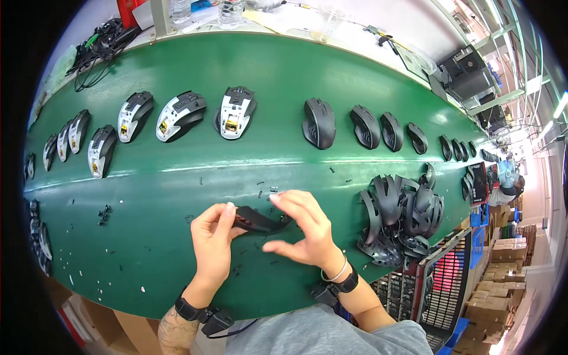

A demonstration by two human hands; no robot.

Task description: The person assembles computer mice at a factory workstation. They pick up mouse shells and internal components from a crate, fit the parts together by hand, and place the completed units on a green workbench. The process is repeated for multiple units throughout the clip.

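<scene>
Between thumb and fingers, my left hand [214, 239] pinches a curved black plastic mouse shell [257, 220] above the green table. My right hand [305, 231] is open, thumb and fingers spread around the shell's right end; whether a fingertip touches it I cannot tell. Small black plastic bits [273, 189] lie on the table just beyond my hands, and others are scattered nearby. To the right of my hands is a heap of black mouse shells [387, 204], stacked loosely on one another.
Half-assembled mice with white insides [236, 115] stand along the table's far left; complete black mice [319, 123] line its far right. A small pile of black parts [103, 215] lies left. Right of the table is a black crate [444, 278]. Tangled cables [103, 44] sit far left.
</scene>
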